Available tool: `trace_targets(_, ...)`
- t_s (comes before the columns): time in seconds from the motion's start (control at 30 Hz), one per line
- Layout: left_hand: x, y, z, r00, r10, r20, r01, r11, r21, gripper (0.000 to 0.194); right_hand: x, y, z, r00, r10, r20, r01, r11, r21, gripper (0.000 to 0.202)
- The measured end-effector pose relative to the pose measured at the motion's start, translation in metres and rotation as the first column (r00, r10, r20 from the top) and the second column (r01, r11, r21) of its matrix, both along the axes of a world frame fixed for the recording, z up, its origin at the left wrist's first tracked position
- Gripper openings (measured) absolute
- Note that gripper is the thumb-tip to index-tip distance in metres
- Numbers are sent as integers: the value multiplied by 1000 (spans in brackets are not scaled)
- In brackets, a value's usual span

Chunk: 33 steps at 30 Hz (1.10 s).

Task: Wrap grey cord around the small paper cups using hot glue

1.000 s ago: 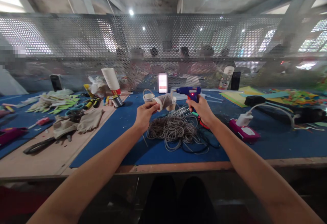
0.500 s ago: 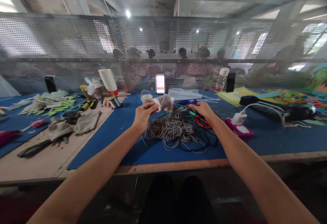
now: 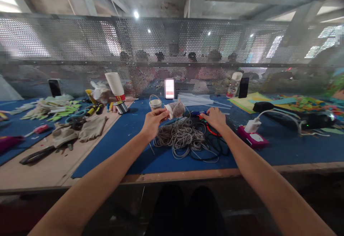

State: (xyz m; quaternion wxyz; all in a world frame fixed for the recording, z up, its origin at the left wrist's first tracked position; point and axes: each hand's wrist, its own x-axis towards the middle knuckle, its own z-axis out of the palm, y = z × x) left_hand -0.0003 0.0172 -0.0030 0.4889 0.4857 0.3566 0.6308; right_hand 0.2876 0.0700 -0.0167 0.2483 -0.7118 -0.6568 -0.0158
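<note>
My left hand [image 3: 153, 121] pinches the rim of a small white paper cup [image 3: 176, 109] lying on its side in the air, with grey cord wound around it. Beneath it lies a loose heap of grey cord [image 3: 184, 137]. My right hand [image 3: 215, 118] is closed, palm down, at the near end of a blue glue gun [image 3: 198, 113]; its fingertips are partly hidden. Below that hand shows a red loop [image 3: 213, 130], beside a black cable [image 3: 221, 146]. Behind my left hand stands a small white basket with a handle [image 3: 155, 103].
Left are stacked paper cups [image 3: 115, 84], a tin can [image 3: 122, 107], gloves [image 3: 92, 128] and foam strips [image 3: 51, 108]. A lit phone [image 3: 169, 89] leans on the mesh screen [image 3: 88, 49]. Right are a purple box with a charger [image 3: 252, 137] and a black device [image 3: 317, 119]. People sit beyond the mesh.
My left hand has shifted slightly right with the cup, which has turned a little. My right hand has rolled over, its fingers now curling over the glue gun's end.
</note>
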Motion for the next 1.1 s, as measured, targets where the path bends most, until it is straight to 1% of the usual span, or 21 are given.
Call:
trace_targets(0.03, 0, 0, 0, 1000, -12, -2, 12, 1000, 1, 28, -3, -2, 3, 999, 25, -25, -23, 995, 95, 38)
trace_targets(0.07, 0, 0, -1, 1000, -26, -4, 26, 1000, 1, 28, -8, -5, 6, 994, 94, -59, -81, 977, 196, 33)
trace_targets(0.1, 0, 0, -1, 999, -41, -8, 41, 999, -1, 29, -13, -8, 9, 975, 198, -97, -161, 941, 298, 29)
trace_targets(0.13, 1, -1, -1, 998, -56, -15, 56, 998, -2, 29, -18, -12, 13, 935, 335, -121, -265, 880, 394, 27)
trace_targets(0.17, 1, -2, -1, 997, -72, -24, 72, 997, -4, 30, -24, -16, 17, 880, 460, -120, -356, 805, 475, 28)
trace_targets(0.2, 2, -3, 0, 996, -88, -35, 88, 996, -7, 30, -30, -20, 20, 826, 554, -104, -425, 734, 530, 29)
trace_targets(0.23, 3, -4, 0, 994, -99, -42, 98, 995, -10, 30, -35, -23, 23, 775, 628, -68, -493, 668, 557, 29)
trace_targets(0.27, 4, -6, 1, 993, -111, -47, 110, 994, -16, 30, -40, -27, 24, 736, 676, -36, -543, 621, 565, 30)
trace_targets(0.3, 5, -7, 1, 992, -119, -46, 118, 993, -24, 29, -44, -30, 25, 707, 708, -2, -586, 586, 560, 30)
trace_targets(0.33, 6, -8, 2, 991, -123, -45, 122, 992, -27, 29, -47, -32, 25, 690, 724, 21, -610, 566, 554, 31)
trace_targets(0.43, 7, -11, 2, 986, -150, -66, 149, 989, -24, 28, -51, -35, 23, 676, 736, 48, -635, 548, 544, 28)
trace_targets(0.7, 7, -13, 0, 971, -206, -123, 203, 978, -38, 26, -53, -37, 23, 680, 733, 4, -606, 558, 567, 5)
trace_targets(0.97, 9, -15, 0, 959, -201, -202, 199, 980, -29, 26, -55, -45, 27, 726, 687, -9, -568, 608, 555, 5)
trace_targets(1.03, 9, -15, 0, 955, -209, -211, 207, 978, -33, 25, -55, -47, 29, 712, 701, -42, -570, 611, 550, 5)
trace_targets(1.1, 9, -14, -1, 954, -211, -211, 209, 977, -33, 24, -54, -48, 32, 676, 733, -80, -592, 604, 534, 8)
